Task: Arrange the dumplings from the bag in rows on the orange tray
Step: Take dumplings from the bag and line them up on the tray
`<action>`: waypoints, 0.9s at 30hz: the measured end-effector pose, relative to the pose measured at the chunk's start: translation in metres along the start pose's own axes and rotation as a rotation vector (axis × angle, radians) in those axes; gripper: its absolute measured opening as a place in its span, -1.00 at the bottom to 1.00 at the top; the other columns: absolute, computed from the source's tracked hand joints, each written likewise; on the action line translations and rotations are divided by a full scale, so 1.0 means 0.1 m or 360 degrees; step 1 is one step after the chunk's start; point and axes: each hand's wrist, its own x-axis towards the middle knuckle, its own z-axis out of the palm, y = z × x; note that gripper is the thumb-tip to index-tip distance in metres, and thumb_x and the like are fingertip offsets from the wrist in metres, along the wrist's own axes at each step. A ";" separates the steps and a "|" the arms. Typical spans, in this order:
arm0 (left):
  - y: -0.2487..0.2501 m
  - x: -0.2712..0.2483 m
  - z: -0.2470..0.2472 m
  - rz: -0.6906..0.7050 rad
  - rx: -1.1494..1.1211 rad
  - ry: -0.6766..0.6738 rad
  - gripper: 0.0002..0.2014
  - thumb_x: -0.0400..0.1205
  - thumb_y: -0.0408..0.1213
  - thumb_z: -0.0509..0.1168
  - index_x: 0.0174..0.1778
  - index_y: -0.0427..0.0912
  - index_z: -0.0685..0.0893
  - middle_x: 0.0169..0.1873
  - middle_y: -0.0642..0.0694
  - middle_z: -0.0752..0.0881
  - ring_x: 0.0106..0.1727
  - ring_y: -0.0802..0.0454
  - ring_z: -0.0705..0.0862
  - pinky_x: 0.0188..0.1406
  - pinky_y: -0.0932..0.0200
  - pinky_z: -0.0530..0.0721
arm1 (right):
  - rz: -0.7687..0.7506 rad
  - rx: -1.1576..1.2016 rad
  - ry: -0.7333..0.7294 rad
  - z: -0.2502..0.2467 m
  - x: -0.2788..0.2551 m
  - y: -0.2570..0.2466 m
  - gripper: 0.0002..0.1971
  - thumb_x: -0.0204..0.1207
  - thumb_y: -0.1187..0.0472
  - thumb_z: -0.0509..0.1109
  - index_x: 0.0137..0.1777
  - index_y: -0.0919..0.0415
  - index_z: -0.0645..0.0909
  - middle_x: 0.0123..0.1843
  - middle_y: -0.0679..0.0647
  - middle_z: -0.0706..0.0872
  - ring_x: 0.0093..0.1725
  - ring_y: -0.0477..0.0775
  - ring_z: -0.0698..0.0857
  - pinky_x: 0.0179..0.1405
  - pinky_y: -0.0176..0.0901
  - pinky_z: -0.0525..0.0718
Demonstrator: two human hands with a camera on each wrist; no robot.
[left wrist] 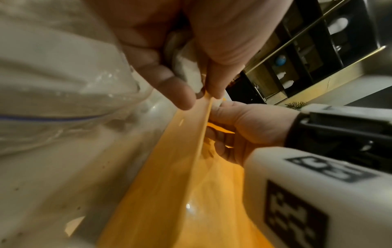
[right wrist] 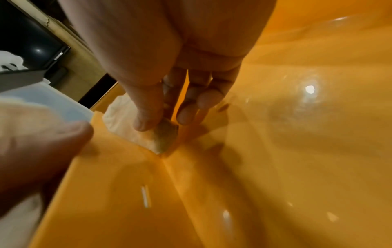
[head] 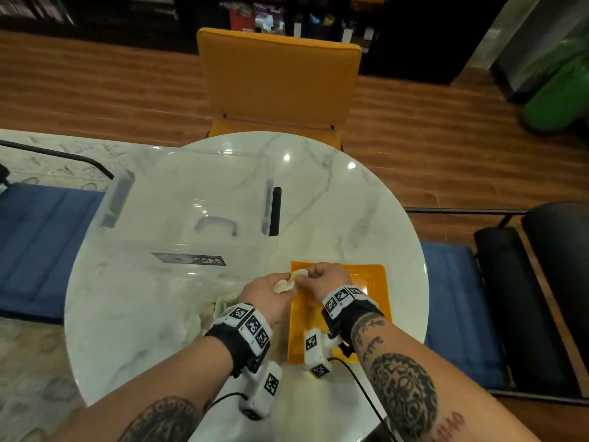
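The orange tray [head: 371, 283] lies on the marble table, right of centre. My right hand [head: 307, 277] pinches a pale dumpling [head: 299, 273] at the tray's far left corner. In the right wrist view, thumb and fingers of that hand [right wrist: 166, 122] hold the dumpling [right wrist: 131, 129] low against the tray's floor [right wrist: 275, 151]. My left hand [head: 269, 291] hovers just left of the tray's rim and holds a second dumpling [head: 283, 284] in its curled fingers. The left wrist view shows that dumpling [left wrist: 186, 70] between my left thumb and fingers [left wrist: 184, 99]. The clear bag [head: 216, 311] lies crumpled under my left wrist.
A large clear storage box [head: 191, 202] labelled CASA BOX stands on the table's left half. An orange chair [head: 277, 78] is behind the round table [head: 350, 202]. Blue cushioned seats flank both sides. Wrist camera cables trail over the near edge.
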 end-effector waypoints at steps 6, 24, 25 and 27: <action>-0.02 -0.02 0.02 -0.0036 -0.0156 -0.0003 -0.76 0.35 0.03 0.38 -0.28 0.62 0.68 -0.48 -0.08 0.67 -0.48 -0.13 0.63 -0.33 -0.15 0.78 | 0.0038 0.0065 0.0091 0.08 -0.04 0.05 -0.90 0.41 0.07 0.62 -0.16 -0.07 0.75 -0.21 -0.21 0.79 -0.18 -0.21 0.73 -0.10 -0.26 0.69; -0.10 0.08 0.00 0.0009 -0.0087 0.0001 -0.73 0.53 -0.08 0.45 0.15 0.24 0.74 -0.39 -0.08 0.74 -0.47 -0.08 0.69 -0.30 -0.14 0.85 | 0.0327 -0.0075 0.0160 0.14 0.09 -0.01 -0.81 0.40 -0.06 0.61 -0.08 -0.02 0.76 -0.01 -0.03 0.81 -0.12 -0.03 0.70 -0.13 -0.19 0.62; -0.09 0.07 -0.01 0.0015 -0.0088 0.0009 -0.74 0.53 -0.09 0.46 0.13 0.22 0.74 -0.35 -0.10 0.75 -0.44 -0.09 0.72 -0.31 -0.14 0.85 | 0.0323 -0.0076 0.0162 0.13 0.08 -0.02 -0.79 0.40 -0.06 0.61 -0.07 -0.01 0.77 -0.02 -0.03 0.81 -0.11 -0.03 0.70 -0.13 -0.19 0.62; -0.04 0.03 -0.05 0.0027 -0.0162 0.0026 -0.77 0.51 -0.12 0.49 0.07 0.11 0.72 -0.26 -0.14 0.77 -0.36 -0.11 0.78 -0.34 -0.09 0.85 | 0.0330 -0.0072 0.0161 0.09 0.05 -0.02 -0.78 0.38 -0.06 0.63 -0.06 0.00 0.77 -0.06 -0.06 0.80 -0.11 -0.03 0.71 -0.13 -0.18 0.63</action>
